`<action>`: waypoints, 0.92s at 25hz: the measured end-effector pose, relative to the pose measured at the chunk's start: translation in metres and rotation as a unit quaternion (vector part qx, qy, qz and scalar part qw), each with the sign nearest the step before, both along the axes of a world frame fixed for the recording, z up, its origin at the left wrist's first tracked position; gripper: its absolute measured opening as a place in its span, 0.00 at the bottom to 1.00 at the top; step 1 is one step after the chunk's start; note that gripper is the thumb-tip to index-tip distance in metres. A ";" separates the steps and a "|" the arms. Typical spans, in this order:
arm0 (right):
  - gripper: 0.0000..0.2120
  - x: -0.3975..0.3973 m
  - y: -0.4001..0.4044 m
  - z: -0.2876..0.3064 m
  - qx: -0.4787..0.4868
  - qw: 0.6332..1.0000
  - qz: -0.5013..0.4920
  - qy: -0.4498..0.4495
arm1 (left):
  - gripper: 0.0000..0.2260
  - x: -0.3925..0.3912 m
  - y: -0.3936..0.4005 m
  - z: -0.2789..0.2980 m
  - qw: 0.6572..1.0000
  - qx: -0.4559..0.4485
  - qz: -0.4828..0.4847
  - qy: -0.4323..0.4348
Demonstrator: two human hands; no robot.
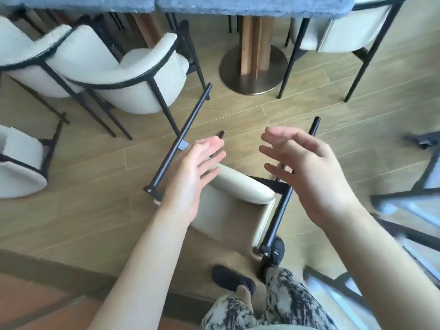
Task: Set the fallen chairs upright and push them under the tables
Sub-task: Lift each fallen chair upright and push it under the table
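both hands, left hand [190, 172] and right hand [314, 172], spread empty above fallen chair [238, 198].

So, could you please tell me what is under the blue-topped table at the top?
Under the table stands its wooden pedestal on a round metal base, with bare wood floor around it. The chairs' seats tucked beneath are hidden by the tabletop.

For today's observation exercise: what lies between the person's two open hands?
In the head view, between the left hand and right hand lie bare wooden floor and the fallen chair's cream cushion edge below.
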State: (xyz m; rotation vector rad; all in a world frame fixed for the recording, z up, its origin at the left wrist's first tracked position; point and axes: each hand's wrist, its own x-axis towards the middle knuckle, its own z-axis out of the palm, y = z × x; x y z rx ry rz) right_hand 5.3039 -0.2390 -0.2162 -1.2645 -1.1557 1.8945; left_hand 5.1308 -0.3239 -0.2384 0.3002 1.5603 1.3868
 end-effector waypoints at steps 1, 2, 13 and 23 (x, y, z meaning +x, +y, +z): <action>0.09 0.008 -0.003 -0.002 -0.001 0.999 -0.032 0.002 | 0.12 0.003 0.004 -0.003 1.000 0.001 -0.025 -0.004; 0.09 0.016 -0.005 -0.005 -0.005 0.998 -0.057 0.003 | 0.12 0.007 0.008 -0.005 0.999 0.000 -0.044 -0.003; 0.08 0.004 -0.006 -0.014 -0.009 0.998 -0.052 0.024 | 0.12 0.024 0.020 -0.005 0.997 0.019 -0.075 0.017; 0.08 -0.063 -0.018 -0.014 0.003 0.981 -0.190 0.041 | 0.14 -0.044 0.030 -0.013 0.988 0.057 -0.144 -0.006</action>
